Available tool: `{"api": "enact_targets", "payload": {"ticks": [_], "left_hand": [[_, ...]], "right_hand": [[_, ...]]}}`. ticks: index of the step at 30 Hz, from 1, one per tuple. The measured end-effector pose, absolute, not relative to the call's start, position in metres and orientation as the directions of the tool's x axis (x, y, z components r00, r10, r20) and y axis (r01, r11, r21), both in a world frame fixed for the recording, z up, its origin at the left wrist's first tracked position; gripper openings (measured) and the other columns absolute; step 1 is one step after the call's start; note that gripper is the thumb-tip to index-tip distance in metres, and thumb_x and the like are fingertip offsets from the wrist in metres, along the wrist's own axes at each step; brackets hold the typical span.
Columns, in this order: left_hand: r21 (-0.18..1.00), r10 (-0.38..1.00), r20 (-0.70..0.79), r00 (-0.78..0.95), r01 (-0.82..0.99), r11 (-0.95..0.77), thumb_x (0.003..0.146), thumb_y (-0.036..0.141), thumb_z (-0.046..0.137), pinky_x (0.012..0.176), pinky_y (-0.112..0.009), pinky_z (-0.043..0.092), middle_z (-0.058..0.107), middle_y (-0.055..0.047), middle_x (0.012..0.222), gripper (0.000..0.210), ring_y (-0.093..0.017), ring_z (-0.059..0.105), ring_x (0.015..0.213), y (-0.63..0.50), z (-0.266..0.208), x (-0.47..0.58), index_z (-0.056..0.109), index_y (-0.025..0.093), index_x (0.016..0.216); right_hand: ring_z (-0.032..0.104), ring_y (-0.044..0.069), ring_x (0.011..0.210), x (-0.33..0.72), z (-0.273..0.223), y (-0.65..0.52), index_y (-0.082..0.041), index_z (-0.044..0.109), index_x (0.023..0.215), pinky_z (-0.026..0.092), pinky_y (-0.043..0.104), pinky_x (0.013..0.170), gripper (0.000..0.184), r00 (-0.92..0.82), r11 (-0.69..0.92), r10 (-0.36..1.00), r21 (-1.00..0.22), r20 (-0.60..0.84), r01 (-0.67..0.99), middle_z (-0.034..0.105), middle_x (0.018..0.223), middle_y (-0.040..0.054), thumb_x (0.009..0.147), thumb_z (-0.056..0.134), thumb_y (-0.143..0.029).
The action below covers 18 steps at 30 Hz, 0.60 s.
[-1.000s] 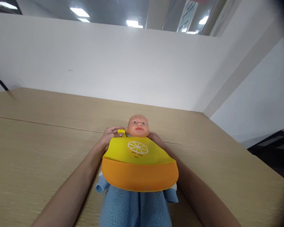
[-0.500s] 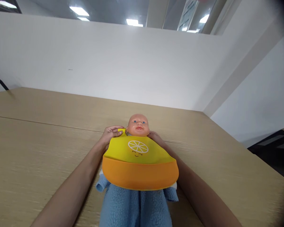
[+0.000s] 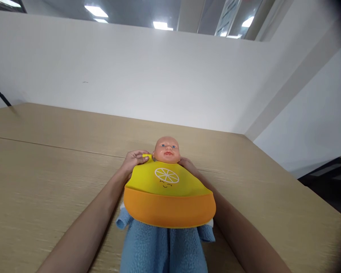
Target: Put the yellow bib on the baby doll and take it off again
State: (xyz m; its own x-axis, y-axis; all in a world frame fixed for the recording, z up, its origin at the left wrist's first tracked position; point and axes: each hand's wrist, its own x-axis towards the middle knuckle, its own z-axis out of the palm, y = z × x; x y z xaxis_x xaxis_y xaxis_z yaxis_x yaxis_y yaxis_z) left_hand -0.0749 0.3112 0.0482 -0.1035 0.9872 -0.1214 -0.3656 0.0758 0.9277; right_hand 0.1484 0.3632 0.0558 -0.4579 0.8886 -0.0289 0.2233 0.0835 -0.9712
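Note:
A baby doll (image 3: 166,148) in blue fleece clothes lies face up, its legs toward me. Over its chest is a yellow bib (image 3: 142,175) with a printed lemon slice, a smiling face and an orange pocket along the bottom. My left hand (image 3: 135,160) pinches the bib's neck strap beside the doll's head. On the other side of the neck, my right hand (image 3: 187,164) is mostly behind the bib and the head, so its fingers are hidden.
The doll rests on a wood-coloured table (image 3: 59,178) with a seam across it. A white partition (image 3: 147,76) rises behind the table. At the left edge is a black cable (image 3: 2,98); a dark object (image 3: 326,182) stands beyond the right edge.
Both hands and the bib hold nearly the same position at the doll's neck. The whole view has shifted very slightly.

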Motion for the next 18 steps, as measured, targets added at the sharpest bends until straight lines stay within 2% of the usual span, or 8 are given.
{"api": "enact_targets", "payload": {"ticks": [8,14,18], "left_hand": [[0.93,0.989,-0.113,-0.095,-0.361,0.071,0.043,0.031,0.089,0.049,-0.024,0.045,0.068,-0.001,0.064,0.047,-0.013,0.06,0.05,0.313,0.045,-0.076,0.066,0.013,0.08],[0.928,0.992,-0.095,-0.083,-0.367,0.058,0.043,0.032,0.089,0.051,-0.024,0.045,0.068,0.0,0.064,0.048,-0.013,0.06,0.051,0.314,0.046,-0.076,0.064,0.014,0.08],[0.932,0.994,-0.092,-0.063,-0.357,0.064,0.044,0.034,0.088,0.049,-0.024,0.044,0.067,0.0,0.063,0.048,-0.013,0.059,0.05,0.312,0.048,-0.076,0.064,0.013,0.08]], "right_hand": [[0.063,0.026,0.099,0.148,0.068,0.354,-0.015,0.074,0.094,0.048,0.034,0.085,0.03,-0.529,0.04,0.847,-0.987,-0.051,0.159,0.072,0.097,0.0061,0.072,0.058,-0.025],[0.062,0.026,0.1,0.149,0.069,0.353,-0.014,0.073,0.095,0.047,0.035,0.087,0.03,-0.504,0.077,0.862,-0.969,-0.053,0.235,0.072,0.099,0.0073,0.073,0.057,-0.027],[0.062,0.026,0.102,0.148,0.068,0.355,-0.015,0.073,0.094,0.047,0.035,0.089,0.03,-0.514,0.105,0.857,-0.969,-0.027,0.226,0.072,0.099,0.007,0.074,0.056,-0.029]]}}
